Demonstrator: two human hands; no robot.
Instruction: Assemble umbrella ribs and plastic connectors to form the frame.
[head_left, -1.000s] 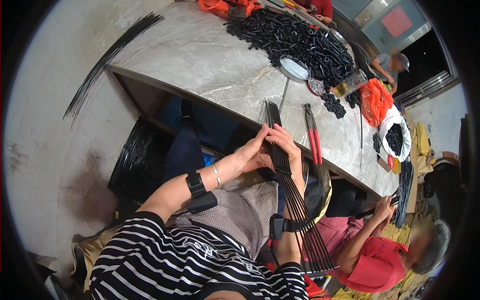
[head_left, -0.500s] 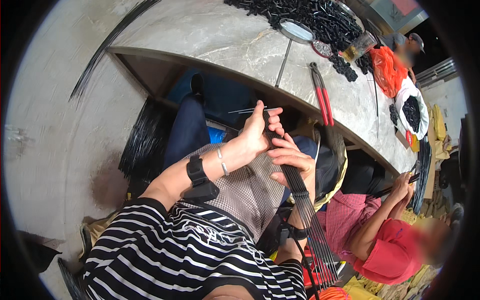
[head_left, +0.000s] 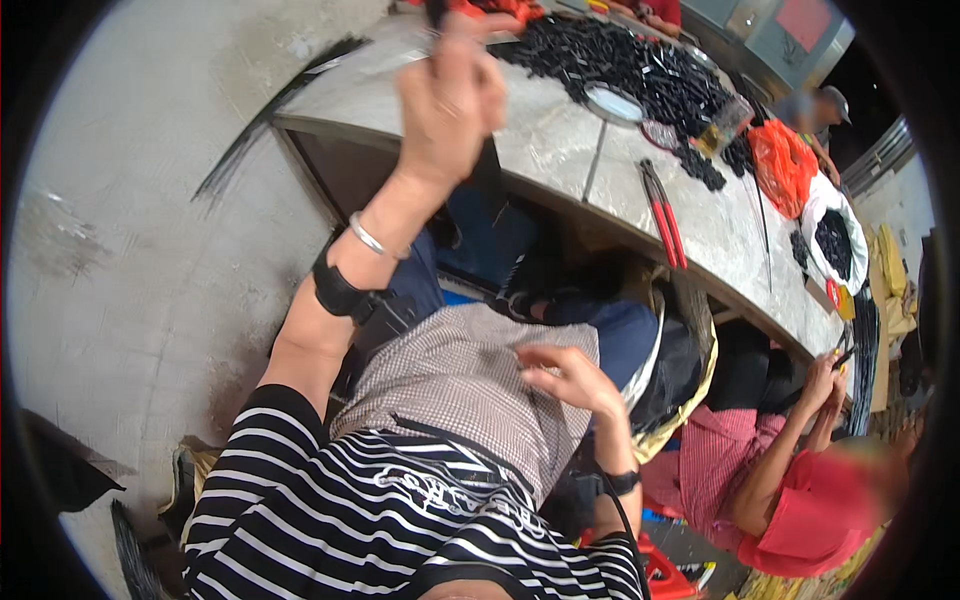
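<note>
My left hand [head_left: 450,110] is raised over the left end of the table, smeared by motion. Its fingers are wrapped round a dark bundle, of which a black end [head_left: 436,12] shows above the fist; this appears to be the thin black rods. Most of the bundle is hidden behind the hand and wrist. In front of my lap hovers my right hand [head_left: 572,380], open and holding nothing, its fingers loosely apart over the checked apron [head_left: 450,360].
The stone-topped table [head_left: 540,150] bears a heap of small black parts [head_left: 630,70], a round mirror-like disc on a rod [head_left: 613,103], red-handled cutters [head_left: 664,220] and an orange bag [head_left: 780,165]. A co-worker in red [head_left: 810,510] sits at right. Thin black rods [head_left: 265,120] overhang the left edge.
Both hands were together on the bundle of black rods over my lap. The left has swung up and away, apparently with the bundle; the right has let go and opened.
</note>
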